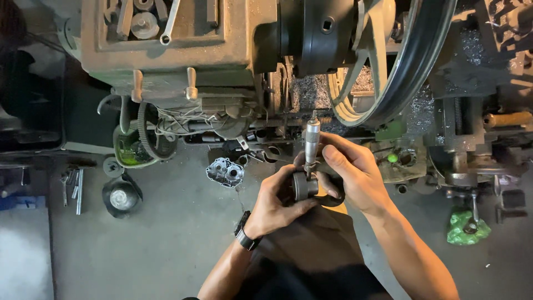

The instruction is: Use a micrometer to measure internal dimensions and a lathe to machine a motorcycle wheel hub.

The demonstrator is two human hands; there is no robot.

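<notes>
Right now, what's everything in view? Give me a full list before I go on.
Micrometer: one, silver and black, held upright between both hands.
Round part: one, grey metal, in the micrometer's frame.
Lathe: one, grey-brown, across the top.
Wheel rim: one, dark, mounted on the lathe, upper right.
Wrench: one, steel, on the lathe top.
Casting: one, silver, on the floor at centre.
Green bag: one, floor at right.
Rods: a few, steel, floor at left.
Watch: one, black, left wrist.
Left hand: grips the part.
Right hand: holds the micrometer.
</notes>
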